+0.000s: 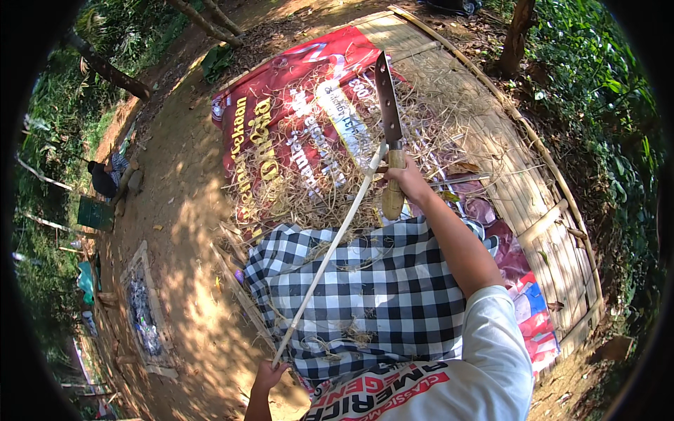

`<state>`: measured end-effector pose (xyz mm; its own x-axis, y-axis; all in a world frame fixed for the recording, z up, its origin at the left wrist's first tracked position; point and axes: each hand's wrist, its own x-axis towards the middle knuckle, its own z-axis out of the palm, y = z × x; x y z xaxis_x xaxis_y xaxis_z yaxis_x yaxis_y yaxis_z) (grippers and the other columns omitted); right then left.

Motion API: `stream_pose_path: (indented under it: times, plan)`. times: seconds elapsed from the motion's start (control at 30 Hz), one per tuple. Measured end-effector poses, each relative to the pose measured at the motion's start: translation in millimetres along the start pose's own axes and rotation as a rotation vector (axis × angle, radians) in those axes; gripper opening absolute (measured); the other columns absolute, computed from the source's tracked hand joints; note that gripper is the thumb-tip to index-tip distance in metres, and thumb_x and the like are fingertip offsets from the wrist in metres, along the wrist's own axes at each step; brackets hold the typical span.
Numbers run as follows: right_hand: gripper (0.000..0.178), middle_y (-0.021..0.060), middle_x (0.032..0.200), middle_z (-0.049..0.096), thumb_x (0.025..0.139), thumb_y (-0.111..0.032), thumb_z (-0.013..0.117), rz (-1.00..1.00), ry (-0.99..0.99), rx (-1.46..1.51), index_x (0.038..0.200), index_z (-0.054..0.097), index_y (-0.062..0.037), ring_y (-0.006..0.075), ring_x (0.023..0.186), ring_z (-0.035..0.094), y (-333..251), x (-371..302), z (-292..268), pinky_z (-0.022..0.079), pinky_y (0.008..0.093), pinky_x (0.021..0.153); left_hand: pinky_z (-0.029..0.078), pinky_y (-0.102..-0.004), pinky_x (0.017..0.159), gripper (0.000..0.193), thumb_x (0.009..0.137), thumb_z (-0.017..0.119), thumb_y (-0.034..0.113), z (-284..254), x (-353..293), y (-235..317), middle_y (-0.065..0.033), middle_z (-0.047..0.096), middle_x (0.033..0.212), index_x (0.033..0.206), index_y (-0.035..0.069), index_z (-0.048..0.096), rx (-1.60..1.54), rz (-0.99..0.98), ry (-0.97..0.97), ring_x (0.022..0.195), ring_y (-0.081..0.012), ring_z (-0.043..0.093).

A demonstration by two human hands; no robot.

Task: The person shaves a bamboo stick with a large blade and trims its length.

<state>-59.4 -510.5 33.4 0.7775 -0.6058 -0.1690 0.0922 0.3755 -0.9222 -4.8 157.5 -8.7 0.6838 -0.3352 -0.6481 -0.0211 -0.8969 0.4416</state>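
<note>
Bamboo platform [516,161] — red banner [256,88] on top, strewn with shavings [435,98]. My right hand [408,182] is closed around the wooden handle [393,205] of a knife [390,114], pointing away from me. My left hand [268,377] grips the lower end of a pale strip [338,240], which slants above a checked cloth [393,281] to the knife.

This is an outdoor yard (dirt ground [186,281], trees [516,38], bamboo platform [519,186]).

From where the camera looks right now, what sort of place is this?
Probably an outdoor work spot near woodland: a bamboo platform stands beside bare earth, with green plants and a tree trunk close by.
</note>
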Motion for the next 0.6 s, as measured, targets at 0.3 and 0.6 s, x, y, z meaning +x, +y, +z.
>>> stream_pose_path:
  times: [0.3,0.6]
  plan:
    - [0.043,0.0102,0.094,0.061,0.073,-0.008,0.066,0.000,0.040,-0.310,0.114,0.054,-0.0003,0.0200,0.085,0.059,15.0,7.2,-11.5,0.048,0.0346,0.078,0.040,-0.0294,0.050,0.030,0.087,0.069,0.023,-1.0,-0.3,-11.3,0.0015,0.053,0.056,0.066,0.002,0.065,-0.038,0.012,0.010,0.053,-0.0078,0.049]
    - [0.049,0.0144,0.097,0.063,0.070,-0.012,0.071,-0.107,0.046,-0.606,0.114,0.055,0.0021,0.0242,0.087,0.060,12.3,0.8,-16.6,0.048,0.0359,0.081,0.029,-0.0308,0.044,0.046,0.089,0.070,0.025,0.8,1.3,-9.5,0.0049,0.038,0.050,0.053,0.006,0.047,-0.136,0.141,0.043,0.049,-0.0064,0.033]
